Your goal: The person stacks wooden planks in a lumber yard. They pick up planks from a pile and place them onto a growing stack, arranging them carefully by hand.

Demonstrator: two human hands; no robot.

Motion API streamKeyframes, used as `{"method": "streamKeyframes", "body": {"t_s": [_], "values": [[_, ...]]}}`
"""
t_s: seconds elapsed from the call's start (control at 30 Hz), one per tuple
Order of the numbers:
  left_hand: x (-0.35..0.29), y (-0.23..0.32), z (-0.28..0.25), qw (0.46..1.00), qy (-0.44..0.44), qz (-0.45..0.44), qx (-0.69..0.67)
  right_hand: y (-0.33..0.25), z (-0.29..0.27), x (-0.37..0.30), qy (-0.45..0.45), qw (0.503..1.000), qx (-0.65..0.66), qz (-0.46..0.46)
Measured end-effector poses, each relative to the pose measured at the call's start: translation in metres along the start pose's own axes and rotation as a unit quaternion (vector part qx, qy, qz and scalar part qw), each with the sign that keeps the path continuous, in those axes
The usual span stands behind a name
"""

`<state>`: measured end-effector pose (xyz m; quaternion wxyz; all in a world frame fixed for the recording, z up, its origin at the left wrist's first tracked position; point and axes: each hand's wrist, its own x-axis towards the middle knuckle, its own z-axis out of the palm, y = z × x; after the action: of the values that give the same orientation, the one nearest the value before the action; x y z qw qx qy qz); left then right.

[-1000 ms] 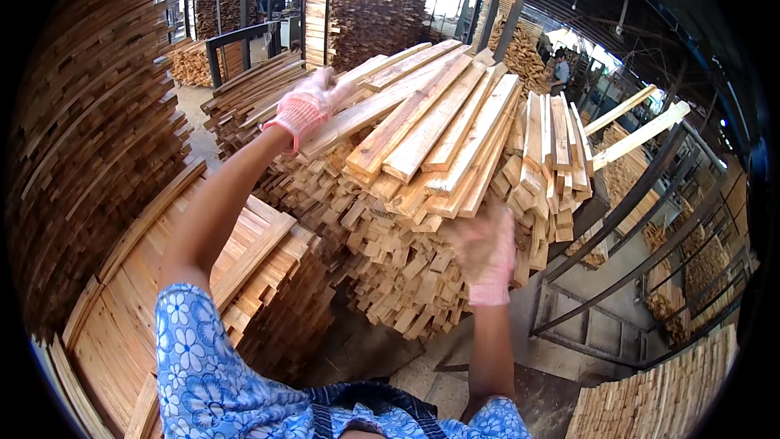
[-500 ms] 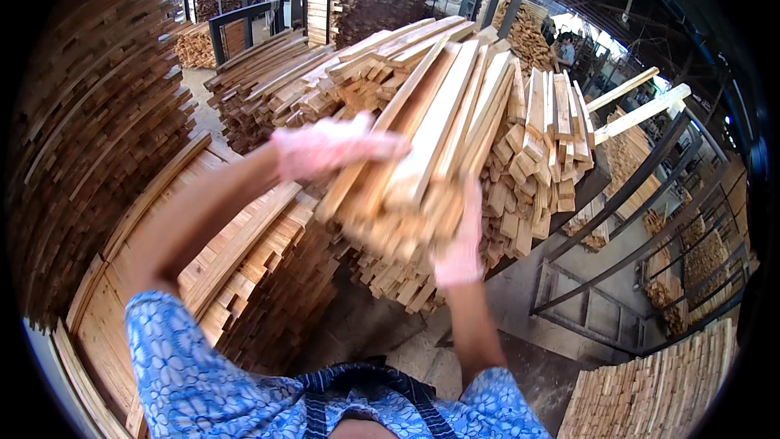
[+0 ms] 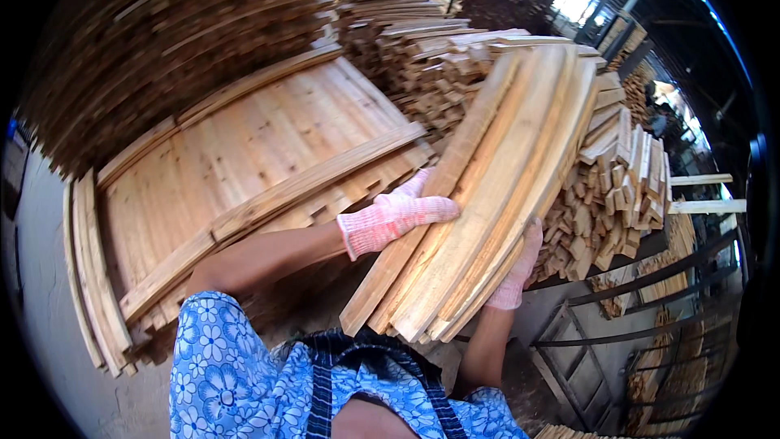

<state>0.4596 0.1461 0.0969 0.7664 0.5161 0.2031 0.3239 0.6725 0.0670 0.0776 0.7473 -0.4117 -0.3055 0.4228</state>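
Note:
A bundle of long, pale wooden planks [image 3: 496,187] lies slantwise across both my arms, its near ends close to my chest. My left hand [image 3: 406,213], in a pink-and-white knit glove, grips the bundle's left edge with the thumb spread over the top. Round the right side, my right hand [image 3: 520,268] in a matching glove clasps the planks; its fingertips are partly hidden beneath them. To the left stands a low stack topped with flat boards [image 3: 244,162], with wooden strips [image 3: 317,172] laid along its edges.
A tall wall of stacked lumber [image 3: 179,41] rises at the far left. Beyond the bundle, a heap of loose planks [image 3: 609,219] rests on a dark support. A dark metal frame [image 3: 577,358] stands at the lower right. Grey floor [image 3: 49,236] shows at the left.
My hands have lifted the bundle off the heap and drawn it nearer my body. The view has swung left, bringing more of the flat-board stack into sight.

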Motion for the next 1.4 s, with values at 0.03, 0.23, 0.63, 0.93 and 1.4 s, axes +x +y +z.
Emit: {"method": "streamKeyframes", "body": {"t_s": [0.03, 0.23, 0.63, 0.93, 1.4], "values": [[-0.026, 0.001, -0.007, 0.999, 0.05, 0.011, -0.011, 0.006, 0.013, -0.005, -0.02, 0.999, -0.025, 0.0], [-0.12, 0.02, -0.059, 0.955, 0.271, 0.104, -0.051, 0.066, 0.138, 0.014, -0.239, 0.963, -0.112, 0.058], [-0.121, 0.061, -0.18, 0.664, 0.589, -0.242, 0.391, 0.199, 0.251, 0.16, -0.641, 0.648, -0.403, -0.083], [-0.175, 0.05, -0.211, 0.703, 0.67, -0.148, 0.188, 0.199, 0.238, 0.18, -0.534, 0.73, -0.38, 0.192], [-0.199, 0.097, -0.198, 0.752, 0.618, -0.06, 0.224, 0.226, 0.24, 0.178, -0.543, 0.762, -0.333, 0.116]]}}
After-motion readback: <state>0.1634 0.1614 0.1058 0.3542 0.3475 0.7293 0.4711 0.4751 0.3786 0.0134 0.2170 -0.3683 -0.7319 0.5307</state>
